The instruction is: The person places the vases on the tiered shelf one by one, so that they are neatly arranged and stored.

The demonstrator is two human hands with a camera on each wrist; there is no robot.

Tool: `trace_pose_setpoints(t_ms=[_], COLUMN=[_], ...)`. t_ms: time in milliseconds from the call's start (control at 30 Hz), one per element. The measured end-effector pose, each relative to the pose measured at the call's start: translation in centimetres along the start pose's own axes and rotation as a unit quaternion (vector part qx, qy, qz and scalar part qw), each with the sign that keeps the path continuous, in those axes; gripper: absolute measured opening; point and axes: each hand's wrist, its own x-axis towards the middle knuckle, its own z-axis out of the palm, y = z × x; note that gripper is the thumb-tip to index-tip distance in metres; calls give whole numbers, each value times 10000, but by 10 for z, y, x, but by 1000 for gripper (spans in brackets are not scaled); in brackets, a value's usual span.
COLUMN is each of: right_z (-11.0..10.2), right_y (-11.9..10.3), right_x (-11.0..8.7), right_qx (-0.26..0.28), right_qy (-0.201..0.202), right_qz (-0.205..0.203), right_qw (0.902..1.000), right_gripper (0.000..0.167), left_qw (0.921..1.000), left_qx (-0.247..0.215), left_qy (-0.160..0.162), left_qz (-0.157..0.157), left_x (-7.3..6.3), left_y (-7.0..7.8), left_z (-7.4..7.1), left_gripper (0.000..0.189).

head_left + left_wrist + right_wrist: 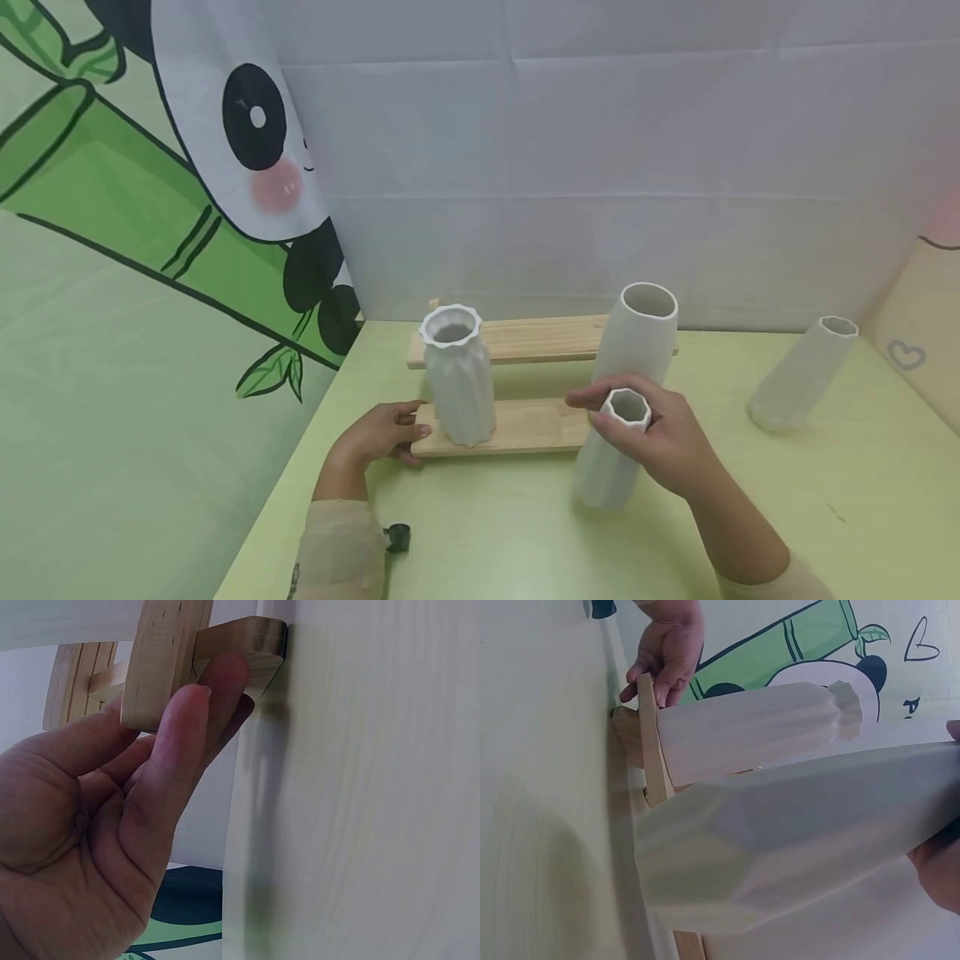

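Note:
My left hand (384,435) grips the left end of the lower board of a two-step wooden rack (525,425); in the left wrist view its fingers (180,739) lie around the board end. On that board, near the left end, stands a white vase with a scalloped rim (459,375). My right hand (667,433) holds a slim faceted white vase (611,467) near its mouth, in front of the board's right part. Seen from the right wrist, the faceted vase (780,832) is off the table, its base beside the rack. The rack's right end is hidden behind vase and hand.
A tall smooth white vase (637,333) stands behind my right hand, at the rack's right side. Another slim white vase (802,375) stands on the table (825,517) farther right. A pale cloth (600,167) hangs behind, with a panda-and-bamboo print (187,167) at left.

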Motion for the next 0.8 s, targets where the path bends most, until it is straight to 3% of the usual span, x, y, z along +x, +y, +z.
trace_pose_setpoints(t_ms=[800], right_z=[39], right_y=[-8], right_x=[24], right_qx=[78], right_qy=[269], right_qz=[394], right_qw=[9988], right_gripper=[15], left_qw=[9999], left_qx=[29], left_qy=[-97], left_qz=[-40], left_x=[-2], left_y=[-10], left_z=[-10], left_gripper=[71])
